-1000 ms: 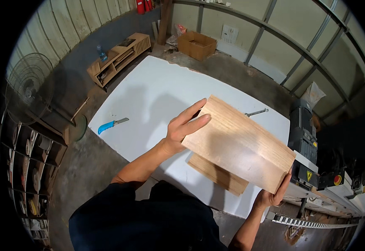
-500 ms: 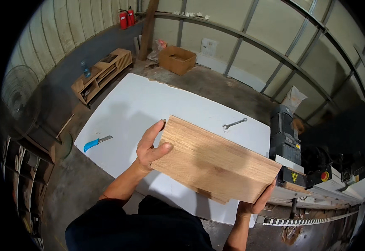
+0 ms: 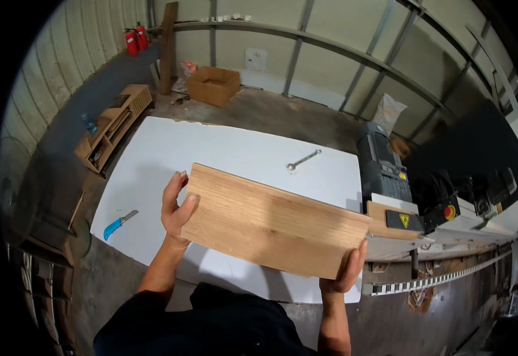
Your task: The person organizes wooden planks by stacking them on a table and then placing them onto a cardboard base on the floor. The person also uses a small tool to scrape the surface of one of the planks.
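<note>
Between my two hands is a wooden board [image 3: 273,222] with light brown grain, held above a white-topped table [image 3: 235,139]. My left hand [image 3: 177,204] grips its left end, thumb on the upper face and fingers at the edge. At the lower right end, my right hand [image 3: 349,270] clasps the board, its fingers partly hidden. The board slants down toward the right. On the table to the left lies a utility knife [image 3: 119,225] with a blue handle. A metal wrench [image 3: 304,160] rests on the table beyond the board.
A machine with a grey motor [image 3: 383,160] and a red stop button [image 3: 449,212] stands at the table's right. Behind the table are a cardboard box [image 3: 213,86] and a low wooden cabinet [image 3: 113,127]. Two fire extinguishers [image 3: 131,43] hang at the far left wall.
The view has turned to the right, so the surroundings sit further left. Both hands still hold the board, which now lies more level across the view.
</note>
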The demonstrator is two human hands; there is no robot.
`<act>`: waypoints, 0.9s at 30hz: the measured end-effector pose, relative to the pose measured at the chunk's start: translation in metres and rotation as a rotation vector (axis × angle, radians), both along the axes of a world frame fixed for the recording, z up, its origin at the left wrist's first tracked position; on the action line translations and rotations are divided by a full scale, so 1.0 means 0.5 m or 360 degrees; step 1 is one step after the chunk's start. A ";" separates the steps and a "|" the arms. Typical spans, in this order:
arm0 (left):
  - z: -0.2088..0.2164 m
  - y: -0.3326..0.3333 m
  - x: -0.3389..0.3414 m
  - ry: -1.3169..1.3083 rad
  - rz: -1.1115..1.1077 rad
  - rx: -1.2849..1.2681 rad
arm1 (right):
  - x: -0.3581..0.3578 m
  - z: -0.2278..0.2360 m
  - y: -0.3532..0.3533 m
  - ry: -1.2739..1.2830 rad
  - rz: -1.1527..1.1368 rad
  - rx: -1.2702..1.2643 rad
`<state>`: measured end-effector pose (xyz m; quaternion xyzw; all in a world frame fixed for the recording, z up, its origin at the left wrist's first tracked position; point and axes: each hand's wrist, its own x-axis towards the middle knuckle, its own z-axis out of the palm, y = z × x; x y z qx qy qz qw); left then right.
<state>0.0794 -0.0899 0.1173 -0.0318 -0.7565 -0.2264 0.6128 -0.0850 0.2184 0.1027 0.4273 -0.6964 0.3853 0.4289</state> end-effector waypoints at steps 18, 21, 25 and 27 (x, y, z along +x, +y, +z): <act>-0.312 0.090 -0.060 -0.1452 0.0422 0.0816 | -0.123 -0.286 0.045 -0.0731 -0.0603 0.0312; -0.306 0.090 -0.057 -0.1417 0.0519 0.0777 | -0.220 -0.294 0.064 -0.2502 0.0010 -0.1018; -0.243 0.121 -0.070 -0.1376 0.0307 0.0840 | -0.328 -0.268 0.066 -0.2748 0.0225 -0.1893; -0.217 0.149 -0.093 -0.1400 -0.0032 0.0936 | -0.361 -0.279 0.092 -0.2796 0.0257 -0.1944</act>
